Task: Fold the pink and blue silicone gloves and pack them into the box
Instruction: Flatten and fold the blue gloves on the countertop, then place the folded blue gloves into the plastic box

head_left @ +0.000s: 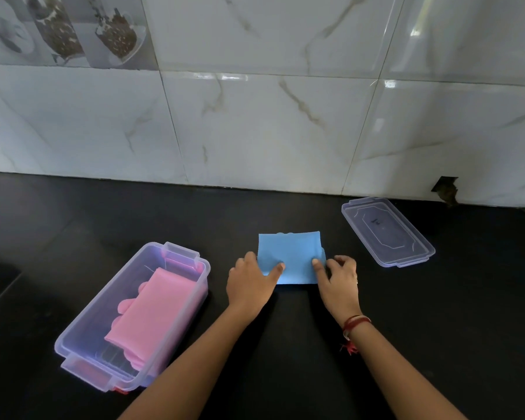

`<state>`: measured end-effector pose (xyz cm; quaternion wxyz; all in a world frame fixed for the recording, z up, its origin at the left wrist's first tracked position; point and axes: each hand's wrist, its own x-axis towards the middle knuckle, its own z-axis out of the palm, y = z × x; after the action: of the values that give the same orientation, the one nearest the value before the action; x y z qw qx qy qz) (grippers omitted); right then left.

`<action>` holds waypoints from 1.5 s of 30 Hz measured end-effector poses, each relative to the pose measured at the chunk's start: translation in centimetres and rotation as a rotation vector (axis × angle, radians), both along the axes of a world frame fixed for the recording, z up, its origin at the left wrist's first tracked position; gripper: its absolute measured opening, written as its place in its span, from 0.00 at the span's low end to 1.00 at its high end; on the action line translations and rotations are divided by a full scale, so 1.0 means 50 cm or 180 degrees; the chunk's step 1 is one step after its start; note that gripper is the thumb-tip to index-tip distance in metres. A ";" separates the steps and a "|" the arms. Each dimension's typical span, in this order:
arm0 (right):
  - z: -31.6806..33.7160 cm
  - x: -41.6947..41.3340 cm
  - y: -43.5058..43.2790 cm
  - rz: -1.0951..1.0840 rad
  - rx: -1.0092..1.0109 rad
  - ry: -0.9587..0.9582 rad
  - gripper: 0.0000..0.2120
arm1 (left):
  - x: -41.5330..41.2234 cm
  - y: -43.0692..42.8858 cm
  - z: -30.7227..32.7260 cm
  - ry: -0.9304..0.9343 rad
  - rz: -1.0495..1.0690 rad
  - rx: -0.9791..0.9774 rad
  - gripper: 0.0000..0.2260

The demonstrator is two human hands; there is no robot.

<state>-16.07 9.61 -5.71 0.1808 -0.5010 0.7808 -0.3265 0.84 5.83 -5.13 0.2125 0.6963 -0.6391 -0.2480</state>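
Observation:
A folded blue silicone glove lies on the black counter in the middle. My left hand grips its near left edge, thumb on top and fingers curled at the side. My right hand pinches its near right edge, thumb on top. To the left stands a clear plastic box, and the folded pink glove lies inside it.
The box's clear lid lies flat on the counter at the back right, near the marble-tiled wall. A dark hole breaks the wall above the lid. The black counter stretches between the box and my arms.

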 end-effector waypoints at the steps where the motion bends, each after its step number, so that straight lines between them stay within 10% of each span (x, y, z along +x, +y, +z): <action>1: 0.003 -0.001 -0.003 -0.0048 0.0029 -0.0047 0.18 | 0.003 -0.004 0.004 0.0189 0.0009 0.0067 0.25; 15: 0.075 -0.022 -0.033 0.0301 0.1158 -0.2903 0.08 | 0.054 -0.015 0.036 0.1597 -0.0216 0.1416 0.17; 26: 0.149 0.054 0.003 0.0846 0.0298 -0.3677 0.14 | 0.102 0.057 0.139 0.1918 -0.0075 0.0075 0.17; 35: 0.247 0.216 -0.065 0.2590 0.0021 -0.3285 0.19 | 0.276 0.137 0.251 0.1314 0.0549 -0.1164 0.08; 45: 0.220 0.392 -0.113 0.3295 0.0548 -0.0492 0.11 | 0.376 0.212 0.163 0.0693 0.1311 -0.0782 0.15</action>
<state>3.55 3.97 5.27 0.4159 -0.7787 0.4397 -0.1653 19.64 16.44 3.01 0.4090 0.7499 -0.4826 -0.1935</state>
